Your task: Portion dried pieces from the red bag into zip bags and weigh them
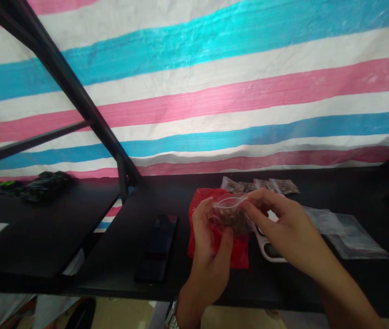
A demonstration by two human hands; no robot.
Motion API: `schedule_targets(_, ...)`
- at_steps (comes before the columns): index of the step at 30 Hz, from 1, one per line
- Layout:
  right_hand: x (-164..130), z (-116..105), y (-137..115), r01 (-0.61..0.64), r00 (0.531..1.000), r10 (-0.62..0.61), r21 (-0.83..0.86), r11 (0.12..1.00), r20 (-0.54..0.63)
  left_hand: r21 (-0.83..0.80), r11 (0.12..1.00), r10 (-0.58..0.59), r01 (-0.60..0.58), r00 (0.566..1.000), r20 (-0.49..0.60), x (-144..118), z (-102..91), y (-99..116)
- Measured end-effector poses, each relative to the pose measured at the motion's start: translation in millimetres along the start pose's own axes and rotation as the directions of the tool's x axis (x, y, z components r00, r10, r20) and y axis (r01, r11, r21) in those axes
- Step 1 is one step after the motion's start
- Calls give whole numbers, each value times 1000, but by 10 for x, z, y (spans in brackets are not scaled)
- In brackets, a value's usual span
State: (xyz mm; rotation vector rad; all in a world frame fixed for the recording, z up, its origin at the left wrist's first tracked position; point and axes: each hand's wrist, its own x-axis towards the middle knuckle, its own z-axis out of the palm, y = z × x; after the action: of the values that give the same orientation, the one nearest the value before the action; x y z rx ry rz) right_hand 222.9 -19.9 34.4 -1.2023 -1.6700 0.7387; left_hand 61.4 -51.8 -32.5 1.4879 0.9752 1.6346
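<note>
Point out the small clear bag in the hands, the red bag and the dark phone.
small clear bag (pixel 231 212), head view, its filled middle.
red bag (pixel 239 251), head view, lower right part.
dark phone (pixel 158 246), head view, middle of its face.

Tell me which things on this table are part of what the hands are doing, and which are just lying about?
In use:
- small clear bag of brown bits, held by left hand and right hand
- red bag beneath it
- filled small bags behind
- empty clear bags

Lying about:
- dark phone
- white object, partly hidden
- dark clutter on the left table
</note>
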Motion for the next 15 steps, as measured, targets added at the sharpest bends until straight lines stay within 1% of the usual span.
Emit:
schedule_targets(2, 50, -130, 123, -36, 999, 38, 48, 998, -28, 29, 999, 35, -33, 997, -63, 38, 38, -21)
schedule_targets(3, 77, -198, 213, -58, 997, 61, 74, 996, -35, 78, 996, 56, -50, 995, -80, 52, 50, -27)
schedule_targets(4, 103, -265, 320, -80, 995, 84, 96, 992, -47, 144, 987, 84, -73, 994, -69, 60, 58, -26)
schedule_targets(5, 128, -331, 440, -98, 993, 105, 99, 990, -58, 217, 970, 117, -108, 993, -28, 63, 64, -19)
schedule_targets(6, 149, -395, 567, -123, 990, 128, 79, 989, -66, 286, 945, 149, -157, 988, 51, 59, 69, -6)
schedule_targets(7, 167, -454, 693, -154, 985, 157, 37, 987, -72, 342, 912, 182, -225, 971, 152, 49, 76, 12)
schedule_targets(8, 180, -506, 811, -190, 979, 187, -28, 981, -82, 383, 873, 214, -302, 943, 256, 30, 88, 32)
schedule_targets(10, 189, -586, 1004, -248, 967, 224, -240, 938, -125, 436, 785, 251, -440, 869, 426, -29, 132, 71)
schedule_targets(12, 183, -631, 1121, -270, 961, 216, -430, 861, -171, 472, 701, 262, -535, 808, 528, -112, 200, 89)
schedule_targets(13, 176, -644, 1153, -271, 961, 203, -490, 828, -188, 479, 668, 266, -569, 784, 561, -158, 240, 88)
schedule_targets(15, 164, -657, 1183, -272, 959, 180, -540, 796, -218, 472, 623, 281, -624, 742, 609, -244, 314, 65)
